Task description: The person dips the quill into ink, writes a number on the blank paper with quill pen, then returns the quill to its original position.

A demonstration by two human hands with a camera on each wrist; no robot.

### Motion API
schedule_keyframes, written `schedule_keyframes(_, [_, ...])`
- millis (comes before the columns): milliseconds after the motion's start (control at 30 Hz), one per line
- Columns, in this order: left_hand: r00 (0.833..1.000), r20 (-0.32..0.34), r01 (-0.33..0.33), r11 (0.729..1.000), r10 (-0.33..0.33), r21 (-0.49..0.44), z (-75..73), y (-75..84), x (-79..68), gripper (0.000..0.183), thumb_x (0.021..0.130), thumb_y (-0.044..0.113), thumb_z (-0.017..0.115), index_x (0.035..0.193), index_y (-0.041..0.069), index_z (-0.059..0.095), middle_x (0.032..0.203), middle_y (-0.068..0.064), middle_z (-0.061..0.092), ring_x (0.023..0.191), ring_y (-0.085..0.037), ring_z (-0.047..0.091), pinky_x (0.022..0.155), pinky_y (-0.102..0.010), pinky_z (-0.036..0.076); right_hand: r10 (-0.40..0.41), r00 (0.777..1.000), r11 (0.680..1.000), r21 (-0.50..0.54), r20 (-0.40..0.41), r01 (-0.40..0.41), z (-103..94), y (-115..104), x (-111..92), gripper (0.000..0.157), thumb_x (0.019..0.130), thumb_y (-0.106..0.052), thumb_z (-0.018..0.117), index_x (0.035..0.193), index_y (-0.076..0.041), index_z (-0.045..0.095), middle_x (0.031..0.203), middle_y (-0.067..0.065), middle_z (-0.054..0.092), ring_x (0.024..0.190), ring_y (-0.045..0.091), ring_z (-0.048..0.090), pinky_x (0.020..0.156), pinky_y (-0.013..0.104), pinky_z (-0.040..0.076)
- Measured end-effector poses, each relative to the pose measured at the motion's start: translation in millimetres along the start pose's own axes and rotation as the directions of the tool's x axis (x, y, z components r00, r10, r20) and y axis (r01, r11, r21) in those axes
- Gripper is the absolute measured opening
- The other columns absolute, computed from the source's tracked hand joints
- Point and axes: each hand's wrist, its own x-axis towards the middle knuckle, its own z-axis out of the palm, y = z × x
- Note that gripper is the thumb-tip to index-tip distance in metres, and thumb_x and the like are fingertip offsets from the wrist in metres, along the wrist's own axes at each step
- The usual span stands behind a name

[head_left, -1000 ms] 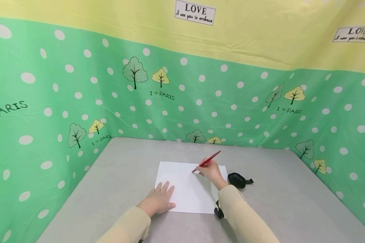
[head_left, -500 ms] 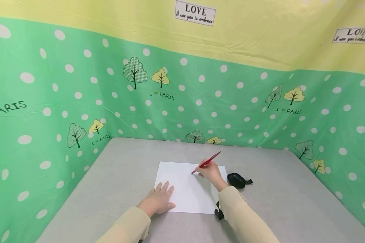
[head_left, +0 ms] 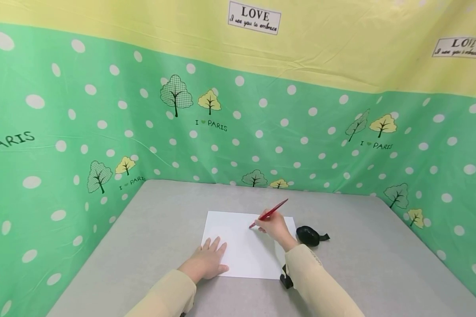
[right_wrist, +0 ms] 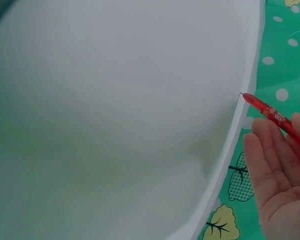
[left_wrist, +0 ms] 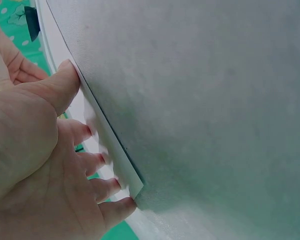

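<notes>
A white sheet of paper [head_left: 242, 253] lies on the grey table. My left hand [head_left: 208, 260] rests with spread, straight fingers on its left part, near the lower left corner. The left wrist view shows that hand [left_wrist: 30, 130] along the edge of the paper [left_wrist: 112, 147]. In my right hand [head_left: 275, 226] a red pen [head_left: 277, 206] is pinched, slanting up to the right. Its tip meets the upper middle of the sheet. Up close, the right wrist view shows the red see-through pen [right_wrist: 270, 114] above the curled right fingers [right_wrist: 260, 162], with a short thin dark line at its tip.
A black rounded object with a short strap [head_left: 308, 236] is beside the right wrist. Another black piece [head_left: 286, 277] shows by the right sleeve at the paper's lower right corner. A green and yellow printed curtain [head_left: 238, 132] stands behind the grey table [head_left: 154, 220].
The pen and right hand have shifted very slightly toward me, the tip moving a little down the sheet. The left hand and the paper stay in place.
</notes>
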Motion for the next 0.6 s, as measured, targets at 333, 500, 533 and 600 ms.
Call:
schedule_keyframes(333, [1.0,0.004,0.005,1.0,-0.005,-0.004,-2.6,2.0,-2.4,0.064,0.087,0.038,0.059,0.137,0.002,0.04,0.144,-0.021,0.028,0.131,-0.043,0.021,0.104,-0.055,0.022,-0.013,1.0,1.0,0.005,0.013,0.013,-0.5,1.3,-2.9,0.011,0.081,-0.004,0.069,0.082,-0.001,0.058,0.077,0.009,0.065,0.061,0.019,0.06,0.059,0.03,0.054])
schedule_keyframes(500, [1.0,0.006,0.0,1.0,0.0,-0.006,-2.7,1.4,-1.9,0.064,0.087,0.038,0.059,0.137,0.002,0.04,0.144,-0.021,0.028,0.131,-0.044,0.021,0.104,-0.055,0.021,-0.015,1.0,1.0,0.005,0.018,0.015,-0.9,0.9,-4.3,0.011,0.081,-0.004,0.069,0.082,-0.001,0.058,0.077,0.009,0.065,0.062,0.019,0.061,0.06,0.03,0.054])
schedule_keyframes(533, [1.0,0.005,-0.003,1.0,0.003,-0.007,-2.5,1.2,-1.7,0.064,0.087,0.038,0.059,0.137,0.002,0.04,0.144,-0.021,0.028,0.131,-0.044,0.021,0.104,-0.056,0.022,-0.015,1.0,1.0,0.005,0.019,0.015,-0.8,1.0,-4.6,0.011,0.081,-0.004,0.069,0.081,-0.001,0.058,0.076,0.009,0.065,0.062,0.02,0.061,0.06,0.03,0.054])
schedule_keyframes(600, [1.0,0.004,-0.003,1.0,0.003,-0.007,-2.2,1.1,-1.4,0.064,0.087,0.038,0.059,0.137,0.002,0.04,0.144,-0.021,0.028,0.131,-0.044,0.021,0.103,-0.056,0.022,-0.019,1.0,1.0,0.002,0.021,0.019,-0.9,1.5,-5.3,0.011,0.081,-0.003,0.069,0.081,-0.001,0.058,0.076,0.009,0.065,0.062,0.02,0.061,0.059,0.03,0.054])
